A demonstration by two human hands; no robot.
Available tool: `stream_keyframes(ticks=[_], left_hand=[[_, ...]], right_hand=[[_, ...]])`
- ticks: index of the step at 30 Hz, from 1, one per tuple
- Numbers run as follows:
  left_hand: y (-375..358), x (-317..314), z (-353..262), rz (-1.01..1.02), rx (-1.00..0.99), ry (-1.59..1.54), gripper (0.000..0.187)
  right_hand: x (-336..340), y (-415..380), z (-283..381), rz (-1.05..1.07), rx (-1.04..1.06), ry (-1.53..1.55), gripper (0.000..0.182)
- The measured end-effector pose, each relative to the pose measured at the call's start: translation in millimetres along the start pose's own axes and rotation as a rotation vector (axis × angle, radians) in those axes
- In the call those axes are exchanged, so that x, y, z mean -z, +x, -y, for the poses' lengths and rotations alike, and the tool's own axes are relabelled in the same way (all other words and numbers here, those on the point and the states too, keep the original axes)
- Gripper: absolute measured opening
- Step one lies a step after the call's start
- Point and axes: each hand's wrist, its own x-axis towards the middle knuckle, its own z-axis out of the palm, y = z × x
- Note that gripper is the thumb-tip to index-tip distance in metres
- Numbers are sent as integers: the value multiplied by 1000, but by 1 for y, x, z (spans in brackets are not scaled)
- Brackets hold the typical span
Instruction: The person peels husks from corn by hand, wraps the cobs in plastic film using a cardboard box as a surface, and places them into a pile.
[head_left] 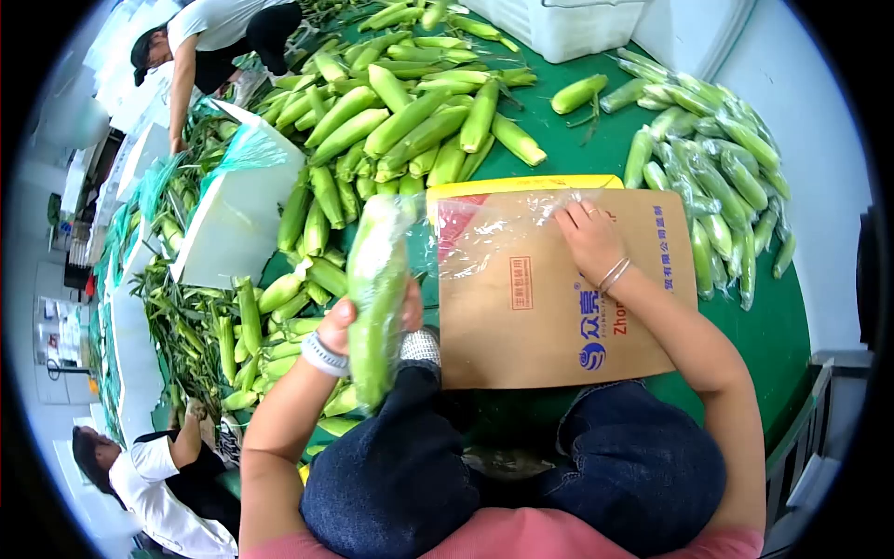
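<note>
My left hand (340, 326) is wrapped round an ear of corn (375, 298) in green husk, held upright left of the cardboard. Clear plastic film covers the ear and stretches right from its top. My right hand (592, 238) has its fingers closed on the clear plastic (507, 224) near the top edge of the printed brown cardboard (549, 326). The cardboard lies in front of my knees, over something yellow (521, 184).
Unwrapped corn (400, 112) is heaped at the upper left, wrapped corn (726, 186) at the right. White boxes (247, 205) hold husks and green plastic. A white crate (577, 28) stands at the top. Two people (223, 28) (168, 484) work at the left.
</note>
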Motion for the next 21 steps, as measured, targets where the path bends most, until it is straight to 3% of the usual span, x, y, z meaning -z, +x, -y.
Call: stream_keyframes(ticks=[1,3,4,5,6,7,8,9,11,13,15,17,19,20,21], left_hand=[[4,-1,-3,17,-22,-31,76],[7,11,-4,115,-127,-106,77],[16,18,-15,394,-453,-82,76],[10,15,-16,315,-791,-225,74],[-11,-6,-60,359,-720,-185,71],[-23,-7,-70,252,-827,-204,80],[-36,-8,-74,84,-845,-141,95],[-45,-7,-73,-144,-794,-60,98],[-27,-29,-63,-379,-616,134,90],[-5,-41,-39,-346,-489,35,77],[18,-46,-7,-198,-413,-178,63],[31,-51,18,-96,-381,-347,57],[37,-52,22,-247,-439,-283,46],[38,-61,8,-524,-478,-112,34],[37,-48,4,-635,-549,-29,29]], right_hand=[[3,1,1,82,9,-21,26],[4,-9,3,30,60,-60,29],[5,-13,2,-18,100,-102,32],[8,-16,1,-15,82,-113,32],[11,-18,2,23,55,-60,37],[13,-19,4,64,42,-6,42],[18,-16,7,75,58,-16,42],[22,-11,13,45,69,-18,46],[50,10,36,13,102,156,48],[76,26,70,23,141,340,47],[84,29,103,285,-72,1237,48],[91,28,115,807,-129,1591,50],[95,17,122,772,-147,1452,50],[96,8,123,695,-194,1327,50],[97,1,120,612,-242,1209,51]])
